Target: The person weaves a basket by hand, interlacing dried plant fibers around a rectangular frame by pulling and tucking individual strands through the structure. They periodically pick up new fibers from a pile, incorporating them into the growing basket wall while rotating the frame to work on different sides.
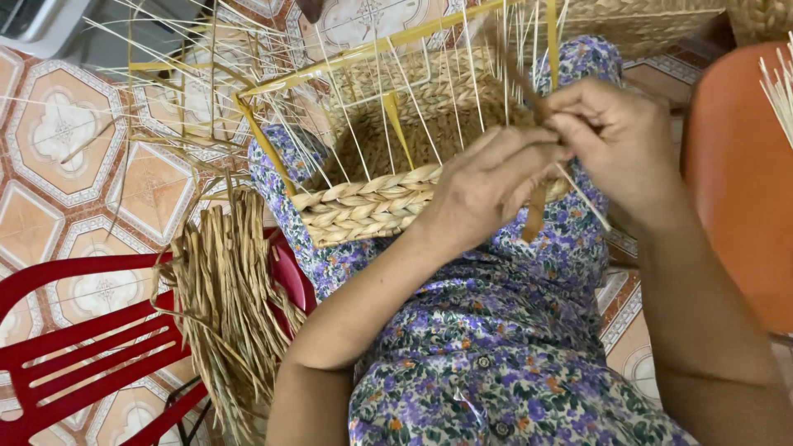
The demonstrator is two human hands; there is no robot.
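Note:
A half-woven basket (pixel 372 202) of braided straw rests on my lap, tipped toward me, with a yellow frame (pixel 264 136) and several thin upright sticks (pixel 363 99) rising from its rim. My left hand (pixel 483 186) presses on the near right corner of the basket and pinches a brown straw strand (pixel 535 216) that hangs down below it. My right hand (pixel 615 136) meets it from the right, fingers closed on the same strand by the sticks. The basket's right side is hidden behind both hands.
A bundle of dried straw (pixel 223 306) lies over a red plastic chair (pixel 83 347) at my left. An orange chair (pixel 739 173) stands at my right with pale sticks (pixel 781 91) above it. The floor is patterned tile (pixel 58 124).

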